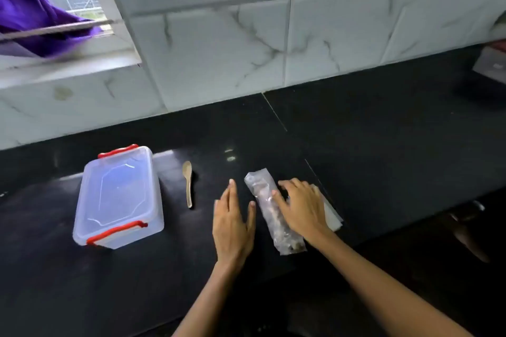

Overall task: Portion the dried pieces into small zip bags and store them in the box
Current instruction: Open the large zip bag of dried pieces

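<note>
My left hand [232, 223] lies flat on the glossy black worktop [383, 145], fingers straight and together, thumb spread toward the bag, gripping nothing. My right hand [302, 206] rests on the long clear plastic bag [264, 200], fingers loosely spread and pressing down on its crinkled film; the thumb lies across the bag's middle. The bag is narrow, rolled into a tube shape, lying slantwise between my two hands, and brownish dried pieces [291, 246] show through the plastic, thickest at the near end. Under my right palm and sticking out on its right side is a flat stack of thin translucent small zip bags [332, 216], smooth and pale; the stack's count I cannot tell.

Off to the left, well apart from my hands, sits the box [119, 200]: a rectangular, frosted-clear plastic tub with rounded corners, its lid on and held by red clip handles at both short ends. Between box and left hand lies a slim pale wooden spoon [187, 183], bowl end away from me. Behind it all rises a wall of white marble-veined tiles [342, 22], and purple cloth [30, 16] hangs at the window bars.
</note>
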A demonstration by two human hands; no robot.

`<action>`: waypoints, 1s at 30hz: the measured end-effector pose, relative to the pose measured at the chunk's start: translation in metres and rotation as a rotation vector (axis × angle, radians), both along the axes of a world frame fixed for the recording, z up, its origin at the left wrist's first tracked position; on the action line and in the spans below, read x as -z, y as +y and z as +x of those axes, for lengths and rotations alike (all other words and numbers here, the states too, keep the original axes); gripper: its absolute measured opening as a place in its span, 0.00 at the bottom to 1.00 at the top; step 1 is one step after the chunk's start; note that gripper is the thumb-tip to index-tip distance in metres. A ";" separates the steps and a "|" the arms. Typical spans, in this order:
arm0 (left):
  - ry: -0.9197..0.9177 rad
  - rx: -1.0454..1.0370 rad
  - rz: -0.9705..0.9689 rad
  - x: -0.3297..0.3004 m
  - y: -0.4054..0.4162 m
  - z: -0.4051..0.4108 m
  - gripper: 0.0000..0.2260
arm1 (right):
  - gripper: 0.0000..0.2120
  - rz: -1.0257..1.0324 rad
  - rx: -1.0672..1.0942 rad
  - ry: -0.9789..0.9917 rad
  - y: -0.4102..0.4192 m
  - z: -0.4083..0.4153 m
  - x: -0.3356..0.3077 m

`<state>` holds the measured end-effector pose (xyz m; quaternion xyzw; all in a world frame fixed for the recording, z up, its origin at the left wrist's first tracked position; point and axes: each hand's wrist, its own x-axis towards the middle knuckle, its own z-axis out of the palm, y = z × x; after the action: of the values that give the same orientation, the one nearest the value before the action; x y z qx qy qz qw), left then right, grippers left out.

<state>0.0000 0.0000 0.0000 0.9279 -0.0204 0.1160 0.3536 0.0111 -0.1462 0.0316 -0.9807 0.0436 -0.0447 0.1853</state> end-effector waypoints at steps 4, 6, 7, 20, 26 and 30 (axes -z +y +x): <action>0.322 -0.024 -0.496 -0.002 -0.010 -0.003 0.21 | 0.18 0.121 0.076 0.187 0.010 -0.003 0.001; 0.416 -0.004 -0.615 -0.001 -0.012 -0.004 0.16 | 0.17 0.139 0.102 0.298 0.016 0.000 0.002; 0.456 0.024 -0.651 -0.002 -0.013 -0.004 0.14 | 0.16 0.174 0.121 0.346 0.018 0.004 0.003; 0.303 -0.287 -0.526 -0.010 0.035 -0.014 0.17 | 0.13 0.989 0.119 0.541 0.039 -0.002 -0.005; 0.413 -0.212 -0.570 -0.015 0.036 -0.022 0.18 | 0.20 0.770 0.055 0.620 0.050 -0.002 0.004; 0.389 -0.221 -0.629 -0.015 0.038 -0.027 0.15 | 0.05 0.770 0.028 0.504 0.055 -0.004 0.005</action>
<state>-0.0272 0.0380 0.0150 0.7755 0.1837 -0.0244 0.6036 0.0075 -0.0910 0.0262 -0.8201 0.1138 0.2121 0.5191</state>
